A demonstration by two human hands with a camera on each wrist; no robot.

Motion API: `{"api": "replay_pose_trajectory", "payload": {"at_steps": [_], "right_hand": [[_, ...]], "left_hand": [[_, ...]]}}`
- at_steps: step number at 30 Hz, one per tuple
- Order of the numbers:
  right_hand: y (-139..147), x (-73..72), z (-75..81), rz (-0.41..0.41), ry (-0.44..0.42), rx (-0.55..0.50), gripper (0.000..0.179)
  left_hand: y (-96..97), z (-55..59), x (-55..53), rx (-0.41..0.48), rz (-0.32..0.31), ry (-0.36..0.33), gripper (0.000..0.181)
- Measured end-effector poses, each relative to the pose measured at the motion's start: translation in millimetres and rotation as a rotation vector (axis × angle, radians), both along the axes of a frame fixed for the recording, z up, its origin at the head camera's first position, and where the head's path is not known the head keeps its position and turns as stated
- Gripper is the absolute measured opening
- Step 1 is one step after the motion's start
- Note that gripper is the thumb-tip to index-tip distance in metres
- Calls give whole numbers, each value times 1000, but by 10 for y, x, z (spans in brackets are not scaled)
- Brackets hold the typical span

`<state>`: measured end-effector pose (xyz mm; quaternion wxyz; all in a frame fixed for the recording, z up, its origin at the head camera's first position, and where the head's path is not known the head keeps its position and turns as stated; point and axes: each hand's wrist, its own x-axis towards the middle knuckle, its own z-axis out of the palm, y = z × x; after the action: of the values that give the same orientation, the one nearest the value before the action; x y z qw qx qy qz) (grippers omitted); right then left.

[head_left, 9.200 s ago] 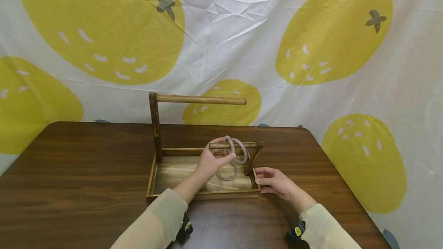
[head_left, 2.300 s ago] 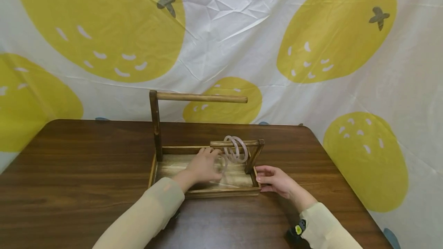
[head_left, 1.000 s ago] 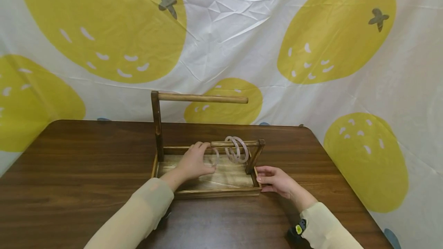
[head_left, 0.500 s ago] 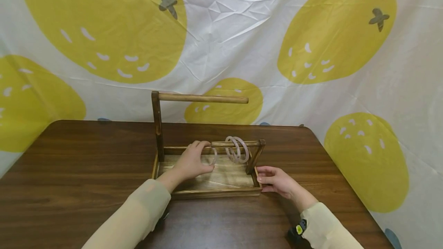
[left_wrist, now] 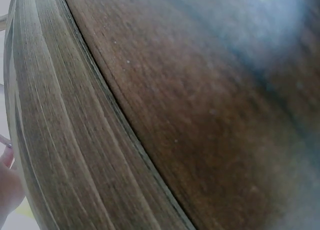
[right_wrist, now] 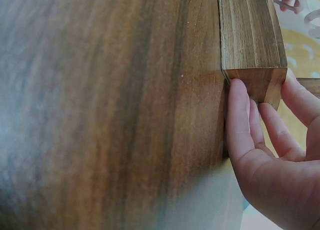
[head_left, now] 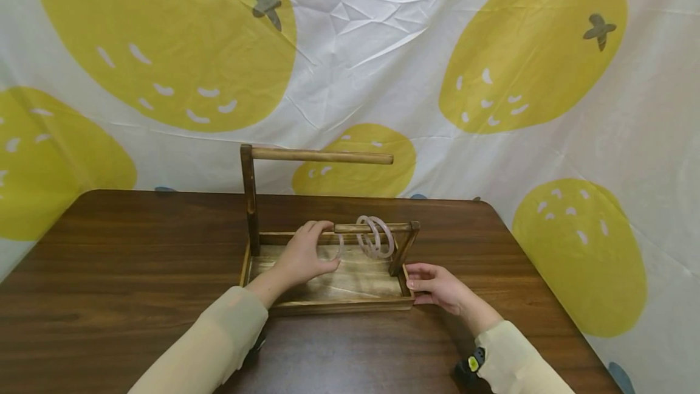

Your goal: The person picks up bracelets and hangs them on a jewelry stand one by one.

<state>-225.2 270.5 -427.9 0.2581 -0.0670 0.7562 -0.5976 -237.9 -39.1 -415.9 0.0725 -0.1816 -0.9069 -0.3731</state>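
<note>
In the head view, my left hand [head_left: 302,254] pinches a pale translucent bangle [head_left: 341,248] between thumb and fingers, close by the free end of the lower wooden rod [head_left: 346,228]. Whether the bangle encircles the rod's tip I cannot tell. Farther right, a pair of similar bangles [head_left: 391,242] hangs on that rod. The rod belongs to a wooden jewelry stand [head_left: 350,306] with a tray base. My right hand [right_wrist: 275,160] holds the tray's right end, thumb at its top edge and fingers against the end wall. The left wrist view mostly shows the tray's outer wall [left_wrist: 70,120].
A taller post [head_left: 249,199] at the stand's left carries an upper rod [head_left: 322,155] above the lower one. The stand sits on a dark wooden table [head_left: 137,260]. Behind hangs a white cloth [head_left: 372,78] with yellow fruit prints.
Earlier my left hand was at the bangles on the rod; since then it has moved left with one bangle. Over the last half second it barely shifts. My right hand stays put.
</note>
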Motion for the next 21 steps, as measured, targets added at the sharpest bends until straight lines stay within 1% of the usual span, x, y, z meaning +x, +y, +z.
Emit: {"api": "replay_pose_trajectory", "payload": {"at_steps": [4, 12, 15, 21], "right_hand": [[0, 1, -4, 0, -3, -3, 61], [7, -1, -14, 5, -1, -8, 61], [7, -4, -13, 5, -1, -6, 61], [2, -6, -7, 5, 0, -10, 62]], "left_hand": [[3, 2, 11, 31, 7, 10, 68], [-7, 8, 11, 116, 13, 5, 68], [-20, 15, 11, 133, 20, 9, 67], [-45, 39, 21, 131, 27, 16, 67]]}}
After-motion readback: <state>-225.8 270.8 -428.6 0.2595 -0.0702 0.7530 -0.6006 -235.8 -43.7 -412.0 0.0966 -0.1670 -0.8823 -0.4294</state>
